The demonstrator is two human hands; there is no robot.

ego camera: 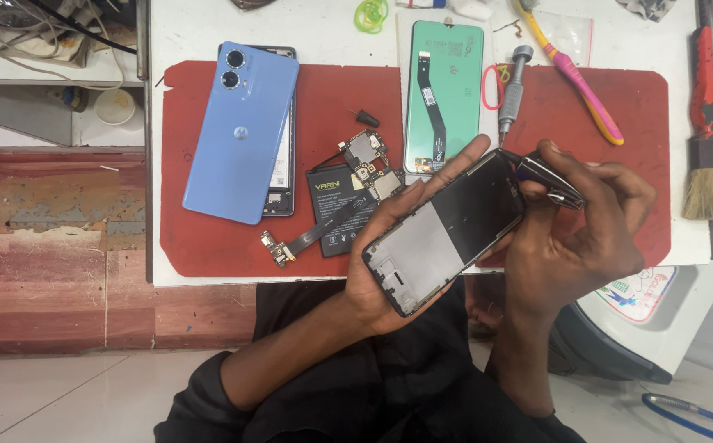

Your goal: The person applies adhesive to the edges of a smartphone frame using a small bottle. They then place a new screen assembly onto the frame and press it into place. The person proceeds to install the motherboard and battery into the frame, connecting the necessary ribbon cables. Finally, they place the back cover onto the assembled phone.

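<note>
The left hand (pixel 389 254) cradles the opened phone frame (pixel 445 231) above the desk's (pixel 324 33) front edge, fingers clamped around it, long axis slanting up-right toward the right hand (pixel 574 230), whose fingers pinch metal tweezers (pixel 549 180) at its upper end.

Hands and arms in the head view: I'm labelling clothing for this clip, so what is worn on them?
Both hands, the left hand and the right hand, are bare, with no gloves, rings or watch visible. Forearms are uncovered; dark sleeves sit pushed up near the elbows.
</note>
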